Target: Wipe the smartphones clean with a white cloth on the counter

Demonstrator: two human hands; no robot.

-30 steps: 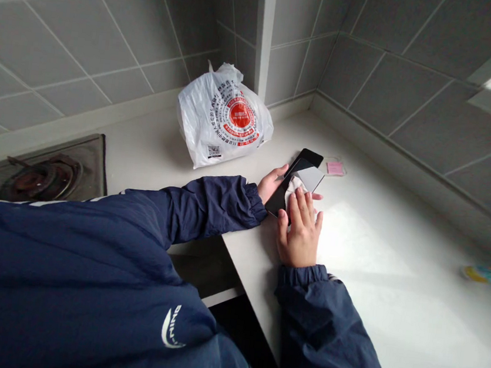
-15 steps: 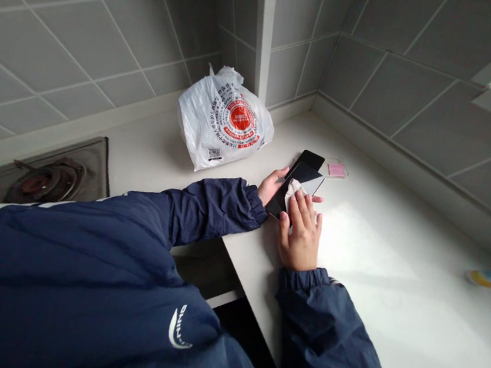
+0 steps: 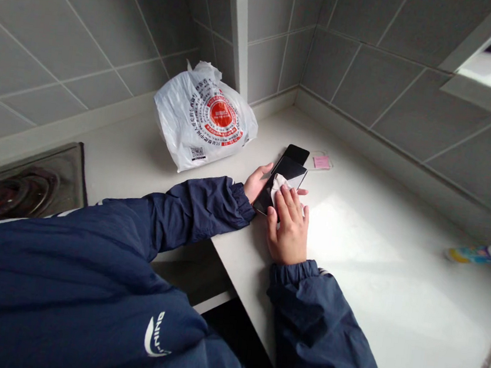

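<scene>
A black phone [image 3: 290, 167] lies flat on the white counter [image 3: 365, 262]. My left hand [image 3: 256, 180] grips its left edge, thumb on the near side. My right hand [image 3: 287, 229] lies palm down on the phone's near end, fingers together, pressing a small white wipe [image 3: 278, 182] onto the screen. Both arms wear dark blue jacket sleeves. The phone's near part is hidden under my right hand.
A white plastic bag [image 3: 202, 114] with red print stands at the back by the tiled wall. A small pink packet [image 3: 321, 162] lies just right of the phone. A gas burner [image 3: 10, 187] is at the left. A bottle [image 3: 481, 253] lies on its side at the far right.
The view has shifted, so everything sits a little further left in the frame. My right hand with the wipe stays on the phone, with only a slight shift; my left hand keeps its grip.
</scene>
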